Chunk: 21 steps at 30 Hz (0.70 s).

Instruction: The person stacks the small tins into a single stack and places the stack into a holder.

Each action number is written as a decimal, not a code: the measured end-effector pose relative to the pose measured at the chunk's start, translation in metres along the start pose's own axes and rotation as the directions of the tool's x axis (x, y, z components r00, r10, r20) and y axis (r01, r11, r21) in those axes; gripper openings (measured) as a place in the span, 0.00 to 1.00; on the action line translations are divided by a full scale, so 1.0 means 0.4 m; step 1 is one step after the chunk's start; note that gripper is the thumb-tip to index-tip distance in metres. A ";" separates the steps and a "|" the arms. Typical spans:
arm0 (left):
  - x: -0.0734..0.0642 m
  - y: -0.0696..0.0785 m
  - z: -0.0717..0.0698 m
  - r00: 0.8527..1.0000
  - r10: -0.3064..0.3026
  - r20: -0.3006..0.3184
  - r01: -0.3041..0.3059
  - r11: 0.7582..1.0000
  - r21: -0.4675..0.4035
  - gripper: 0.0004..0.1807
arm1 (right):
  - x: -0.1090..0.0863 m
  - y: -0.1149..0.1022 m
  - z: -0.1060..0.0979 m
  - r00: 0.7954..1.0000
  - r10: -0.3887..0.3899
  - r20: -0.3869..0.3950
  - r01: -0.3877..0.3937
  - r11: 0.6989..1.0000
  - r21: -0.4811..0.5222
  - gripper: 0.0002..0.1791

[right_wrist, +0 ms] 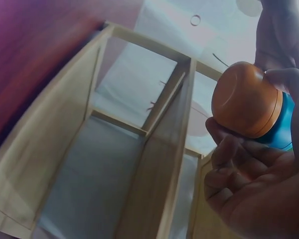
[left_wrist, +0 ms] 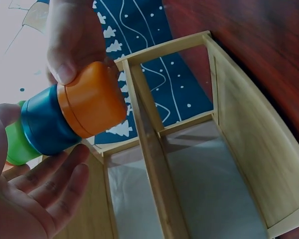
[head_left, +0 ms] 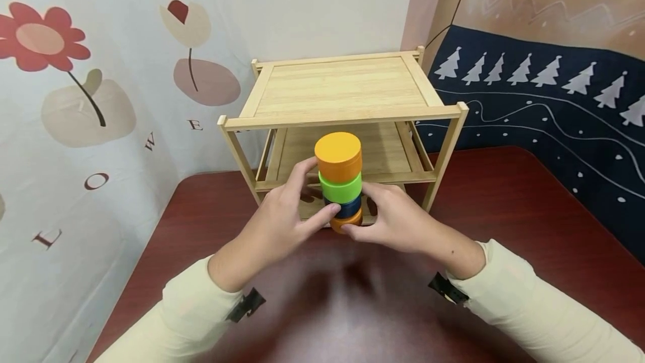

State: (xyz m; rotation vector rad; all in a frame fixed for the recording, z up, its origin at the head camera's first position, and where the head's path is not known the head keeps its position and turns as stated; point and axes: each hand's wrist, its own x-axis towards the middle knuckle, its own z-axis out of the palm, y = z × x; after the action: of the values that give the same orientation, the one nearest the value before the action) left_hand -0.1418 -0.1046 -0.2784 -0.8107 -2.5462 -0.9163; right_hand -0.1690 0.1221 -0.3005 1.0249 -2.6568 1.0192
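Note:
A stack of round plastic containers is held up before the shelf: an orange one with a yellow-orange top (head_left: 339, 150), a bright green one (head_left: 341, 189), a dark blue one (head_left: 351, 208) and a smaller orange one (left_wrist: 94, 99) lowest. My left hand (head_left: 282, 212) grips the stack from the left, its thumb across the blue container and fingers behind. From the right, my right hand (head_left: 398, 220) pinches the lowest orange container (right_wrist: 246, 99), thumb in front. The far fingers are partly hidden by the stack in the head view.
Behind the stack stands a light wooden shelf (head_left: 342, 116) with an upper and a lower board. It stands on a dark red table (head_left: 504, 195). Printed cloth walls, one with flowers (head_left: 40, 38) and one with white trees (head_left: 546, 71), enclose the table at the left, back and right.

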 end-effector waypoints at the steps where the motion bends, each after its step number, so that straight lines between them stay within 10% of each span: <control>1: 0.003 0.001 -0.002 1.000 0.003 -0.003 -0.003 1.000 -0.005 0.41 | 0.003 -0.002 -0.003 1.000 0.002 0.000 -0.002 1.000 0.000 0.27; 21: 0.078 0.012 -0.051 0.999 0.043 -0.001 -0.043 0.997 -0.069 0.39 | 0.059 -0.029 -0.069 1.000 0.004 -0.004 -0.005 0.999 -0.036 0.28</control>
State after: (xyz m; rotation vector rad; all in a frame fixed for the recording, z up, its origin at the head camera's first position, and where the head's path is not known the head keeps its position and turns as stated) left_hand -0.1615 -0.1025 -0.2464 -0.8828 -2.4995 -0.9952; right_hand -0.1830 0.1201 -0.2651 1.0092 -2.6654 0.9689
